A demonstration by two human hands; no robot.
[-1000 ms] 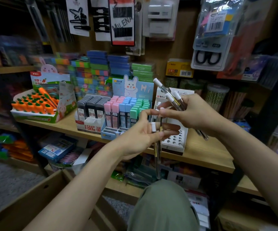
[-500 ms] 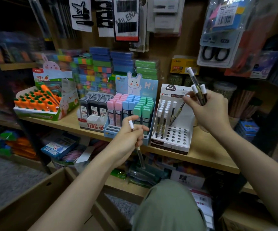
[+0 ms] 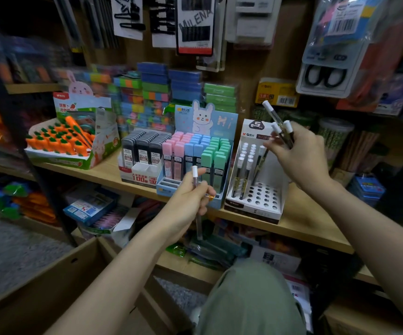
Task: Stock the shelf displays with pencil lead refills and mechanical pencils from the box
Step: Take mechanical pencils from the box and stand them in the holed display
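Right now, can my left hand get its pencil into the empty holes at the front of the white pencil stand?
Probably yes. The left hand holds one pencil in front of the blue refill box, beside the pencil stand. The front holes look empty, and the right hand is above, farther back.

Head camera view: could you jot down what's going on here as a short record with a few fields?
place: wooden shelf in a stationery shop
left hand: holds one white-capped pencil, upright
right hand: grips a bunch of pencils above the stand
pencil stand: white, holed tray, back rows partly filled, front holes free
lead refill display: pink, blue, green cases, left of the stand
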